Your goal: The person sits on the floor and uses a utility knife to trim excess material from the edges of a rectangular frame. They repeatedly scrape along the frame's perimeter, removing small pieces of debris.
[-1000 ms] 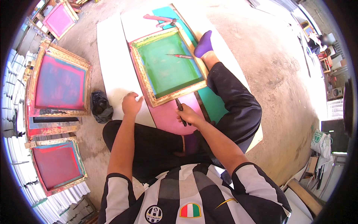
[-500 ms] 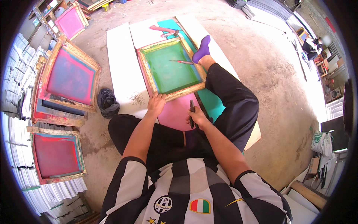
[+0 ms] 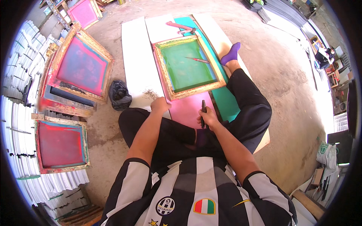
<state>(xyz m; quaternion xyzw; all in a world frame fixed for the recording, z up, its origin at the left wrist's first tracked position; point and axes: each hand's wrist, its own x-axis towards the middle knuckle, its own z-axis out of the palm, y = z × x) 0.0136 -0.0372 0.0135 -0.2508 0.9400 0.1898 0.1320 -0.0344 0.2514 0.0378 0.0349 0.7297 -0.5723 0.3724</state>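
Note:
A wooden screen-printing frame [image 3: 196,91] with green mesh lies flat in front of me. On its mesh rests a slim pointed tool [image 3: 198,60]. My left hand [image 3: 160,105] is closed just off the frame's near left corner, above the edge between the white board and the pink sheet; anything in its fingers is hidden. Beside it, small dark bits [image 3: 150,93] are scattered on the white board [image 3: 137,60]. My right hand [image 3: 209,118] grips a slim black hand tool [image 3: 203,109], held upright over the pink sheet [image 3: 184,109], apart from the frame.
Several colourful printing frames [image 3: 79,67] lean on white stacks [image 3: 19,124] at left. A crumpled black plastic bag [image 3: 120,96] sits by my left knee. Tools [image 3: 187,31] lie beyond the frame on a teal strip [image 3: 183,21]. My purple-socked foot [image 3: 230,55] is right of the frame.
My left hand has come off the frame's near edge, drawn back, and closed. My right hand still holds the black tool. The whole view has shifted slightly.

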